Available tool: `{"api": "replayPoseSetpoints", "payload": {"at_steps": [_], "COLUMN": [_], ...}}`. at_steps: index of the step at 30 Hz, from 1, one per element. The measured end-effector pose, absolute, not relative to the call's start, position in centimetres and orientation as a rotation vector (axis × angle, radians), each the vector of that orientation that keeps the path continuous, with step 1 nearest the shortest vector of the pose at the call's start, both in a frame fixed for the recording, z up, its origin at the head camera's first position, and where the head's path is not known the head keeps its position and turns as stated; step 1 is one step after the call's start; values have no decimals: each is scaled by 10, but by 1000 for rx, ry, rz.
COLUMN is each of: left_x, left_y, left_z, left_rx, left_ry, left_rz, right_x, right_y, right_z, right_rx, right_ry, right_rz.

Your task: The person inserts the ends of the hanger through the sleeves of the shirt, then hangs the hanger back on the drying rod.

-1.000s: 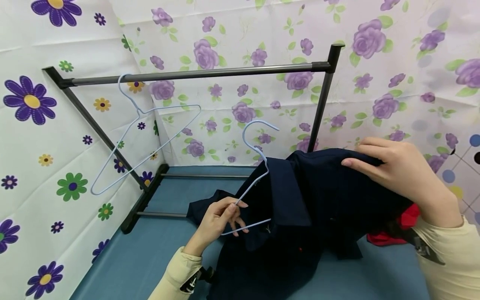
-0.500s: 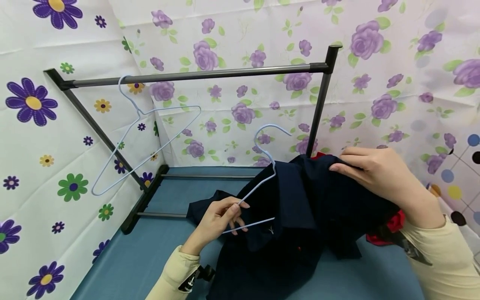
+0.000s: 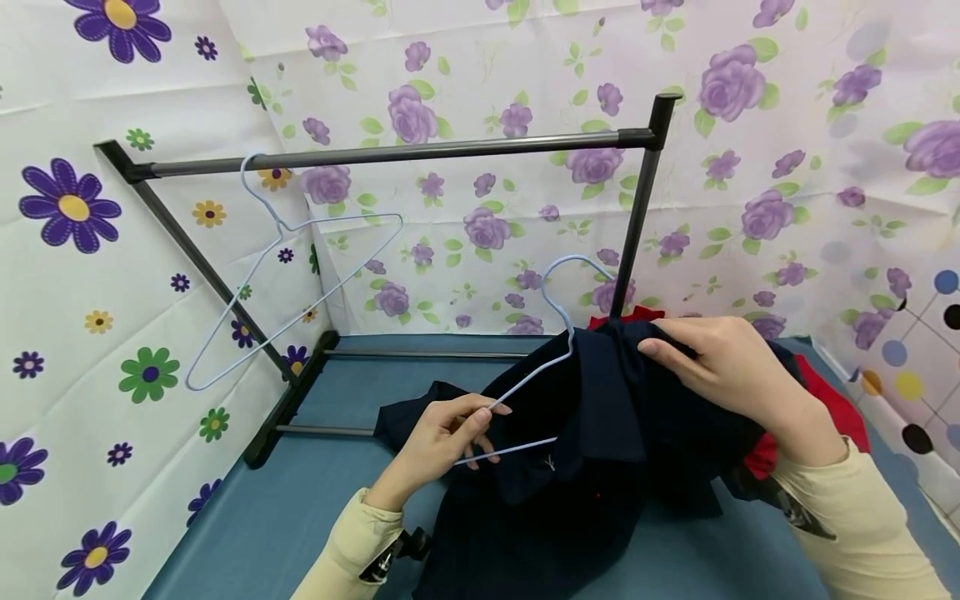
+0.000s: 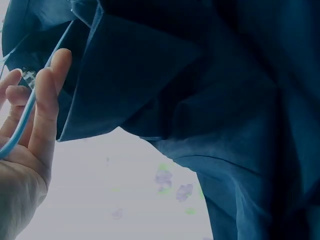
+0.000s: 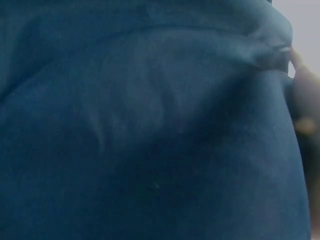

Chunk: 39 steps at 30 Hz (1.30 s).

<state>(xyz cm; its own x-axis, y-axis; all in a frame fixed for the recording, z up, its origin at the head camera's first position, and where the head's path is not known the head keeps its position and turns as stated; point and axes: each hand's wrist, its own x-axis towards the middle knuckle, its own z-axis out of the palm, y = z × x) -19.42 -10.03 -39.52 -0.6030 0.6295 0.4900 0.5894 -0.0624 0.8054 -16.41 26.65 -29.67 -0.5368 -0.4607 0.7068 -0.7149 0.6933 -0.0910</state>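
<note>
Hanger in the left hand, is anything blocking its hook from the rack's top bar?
Nothing visible stands between the held hanger and the top bar. Its hook appears beside the right post; contact is unclear. The other hanger hangs off to the left.

Flower-print walls (image 3: 457, 87), dotted side panel (image 3: 926, 354), blue surface (image 3: 247, 517)

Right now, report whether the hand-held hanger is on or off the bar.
Off. Its hook is apart from the bar, lower in the head view, while the left hand pinches the hanger.
</note>
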Motion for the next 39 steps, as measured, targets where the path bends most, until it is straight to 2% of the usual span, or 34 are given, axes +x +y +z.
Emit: {"api": "replayPoseSetpoints", "payload": {"at_steps": [18,39], "left_x": [-192,-189], "left_y": [-90,-96], "left_z": [-389,-385], "left_rx": [1506,1463], "left_ry": [2225,2367], "left_rz": [1679,1544], "right_x": [-161,-168], "right_y": [242,238], "right_z": [-304,-311], "right_rx": [800,963], "right_ry": [-2494,-2272], "right_rz": [506,619]}}
